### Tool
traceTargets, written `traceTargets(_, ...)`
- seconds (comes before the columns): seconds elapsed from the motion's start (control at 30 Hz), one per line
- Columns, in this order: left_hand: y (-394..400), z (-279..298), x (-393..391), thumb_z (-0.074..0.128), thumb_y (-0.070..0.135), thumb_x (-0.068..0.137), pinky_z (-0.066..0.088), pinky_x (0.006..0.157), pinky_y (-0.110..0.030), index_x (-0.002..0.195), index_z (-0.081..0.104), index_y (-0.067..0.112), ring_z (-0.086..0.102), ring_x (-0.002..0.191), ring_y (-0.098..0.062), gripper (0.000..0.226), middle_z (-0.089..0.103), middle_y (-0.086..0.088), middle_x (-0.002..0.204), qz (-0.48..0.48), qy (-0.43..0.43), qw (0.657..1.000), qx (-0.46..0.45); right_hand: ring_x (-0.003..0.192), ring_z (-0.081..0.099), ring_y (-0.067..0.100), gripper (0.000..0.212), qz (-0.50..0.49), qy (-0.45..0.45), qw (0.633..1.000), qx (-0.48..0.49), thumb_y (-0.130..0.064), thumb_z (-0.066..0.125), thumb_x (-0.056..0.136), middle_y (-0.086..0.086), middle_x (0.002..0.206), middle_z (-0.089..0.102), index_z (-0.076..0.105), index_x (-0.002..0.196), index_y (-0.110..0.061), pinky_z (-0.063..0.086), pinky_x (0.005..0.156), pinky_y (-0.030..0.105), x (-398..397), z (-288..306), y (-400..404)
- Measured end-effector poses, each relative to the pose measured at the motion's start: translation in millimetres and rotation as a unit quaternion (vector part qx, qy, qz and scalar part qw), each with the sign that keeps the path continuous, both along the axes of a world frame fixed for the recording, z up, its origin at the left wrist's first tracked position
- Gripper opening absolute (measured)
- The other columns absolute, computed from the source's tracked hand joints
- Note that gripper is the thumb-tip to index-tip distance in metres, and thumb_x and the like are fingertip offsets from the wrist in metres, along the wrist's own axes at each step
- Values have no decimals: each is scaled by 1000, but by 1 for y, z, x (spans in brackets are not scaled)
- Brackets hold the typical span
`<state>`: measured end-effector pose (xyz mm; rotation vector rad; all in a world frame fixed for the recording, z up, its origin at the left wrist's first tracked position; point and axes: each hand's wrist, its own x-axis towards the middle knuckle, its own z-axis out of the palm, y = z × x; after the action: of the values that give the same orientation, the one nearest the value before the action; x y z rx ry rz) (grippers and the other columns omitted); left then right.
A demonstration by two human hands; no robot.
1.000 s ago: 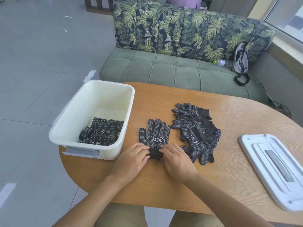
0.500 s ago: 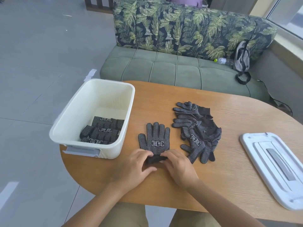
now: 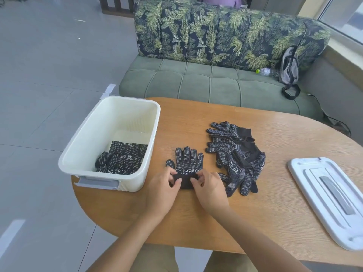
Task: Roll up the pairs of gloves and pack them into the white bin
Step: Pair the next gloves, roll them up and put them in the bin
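Gloves [image 3: 187,163], near centre: we are pinching the cuff roll with left hand [image 3: 164,186] and right hand [image 3: 209,188], both clamped, keeping it tight for the bin [image 3: 82,154].

glove [image 3: 187,161] — boxed white mark "冠恒" | bin rolls [image 3: 122,160] — same

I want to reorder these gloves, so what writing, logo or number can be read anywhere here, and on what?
"冠恒", white in a box frame: on the flat glove both hands are rolling.
The same boxed print on rolled gloves in the white bin: too small to read surely.
Boxed prints on the loose glove pile: creased, unreadable.
Bottle label: too small.
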<state>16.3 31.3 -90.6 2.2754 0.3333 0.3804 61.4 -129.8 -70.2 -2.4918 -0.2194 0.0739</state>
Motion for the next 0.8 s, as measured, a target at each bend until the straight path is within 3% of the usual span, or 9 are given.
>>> traceTargets(0.13, -5, 0, 1, 77, 29, 82, 46, 67, -28, 96, 59, 28, 51, 71, -5, 22, 53, 13, 65, 12, -7, 1000, 25, 91, 46, 12, 25, 12, -52, 998, -20, -33, 64, 88, -12, 77, 51, 54, 109, -24, 49, 78, 34, -3, 0, 4)
traceTargets(0.27, -9, 4, 2, 80, 26, 80, 48, 67, -30, 99, 59, 25, 50, 72, -8, 29, 49, 13, 68, 25, -14, 999, 42, 93, 49, 16, 25, 44, -125, 991, -30, -25, 66, 87, -8, 98, 50, 56, 110, -22, 48, 80, 33, -5, -5, -1)
traceTargets(0.37, -4, 1, 3, 81, 24, 79, 45, 70, -23, 98, 60, 23, 50, 78, -8, 28, 48, 12, 88, 11, -31, 998, 62, 94, 53, 22, 20, 127, -216, 963, -94, -18, 62, 88, -1, 106, 56, 65, 107, -16, 49, 80, 37, -6, -11, -7)
traceTargets(0.47, 2, -8, 6, 81, 19, 81, 39, 79, -14, 94, 69, 23, 49, 88, -2, 18, 51, 8, 110, -31, -54, 995, 84, 101, 54, 25, 32, 192, -227, 943, -151, -22, 52, 86, 0, 116, 58, 64, 115, -16, 47, 83, 40, -10, -10, -14)
traceTargets(0.57, 4, -17, 9, 80, 16, 82, 47, 86, -22, 96, 77, 21, 50, 90, -2, 15, 57, 6, 121, -60, -79, 989, 110, 104, 55, 26, 40, 209, -229, 932, -190, -24, 48, 83, 1, 120, 59, 61, 120, -14, 48, 85, 40, -11, -9, -16)
traceTargets(0.63, 6, -19, 9, 76, 22, 87, 52, 85, -29, 103, 77, 19, 57, 93, -8, 16, 62, 7, 117, -77, -102, 981, 149, 101, 58, 26, 36, 202, -234, 931, -193, -21, 45, 85, 2, 119, 61, 63, 115, -13, 50, 84, 40, -10, -11, -15)
traceTargets(0.8, 15, -14, -1, 65, 53, 85, 45, 98, -26, 122, 66, 20, 53, 112, -12, 49, 60, 11, 118, -165, -72, 960, 215, 98, 60, 24, 23, 187, -229, 945, -143, -17, 46, 86, 0, 111, 64, 63, 102, -15, 53, 85, 36, -7, -18, -15)
